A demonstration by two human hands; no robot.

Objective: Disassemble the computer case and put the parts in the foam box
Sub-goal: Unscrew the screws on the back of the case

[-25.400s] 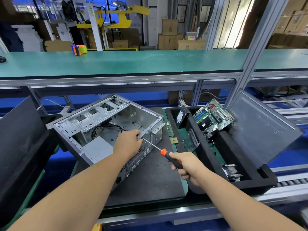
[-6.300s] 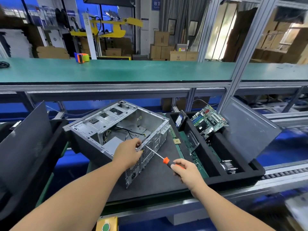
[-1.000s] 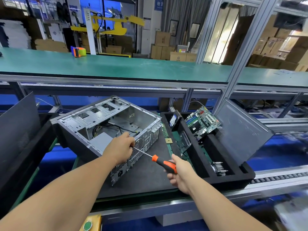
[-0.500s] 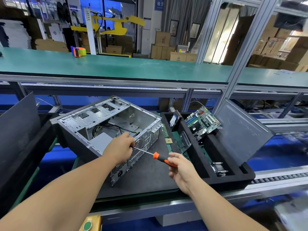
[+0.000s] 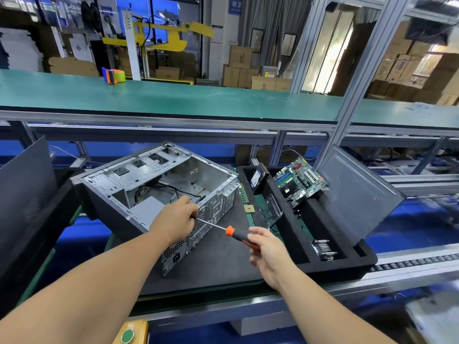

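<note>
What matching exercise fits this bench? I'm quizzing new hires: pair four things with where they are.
Things:
1. screwdriver
2. motherboard
3. tape dispenser
4. left hand

Places:
A. green upper shelf
B. against the case's rear panel
C. leaning in the foam box
D. right hand's fingers

Pairs: 1-D, 2-C, 3-A, 4-B

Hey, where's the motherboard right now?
In the head view it's right of centre: the motherboard leans tilted in the foam box, beside the hard drive on its left and the grey side panel on its right.
</note>
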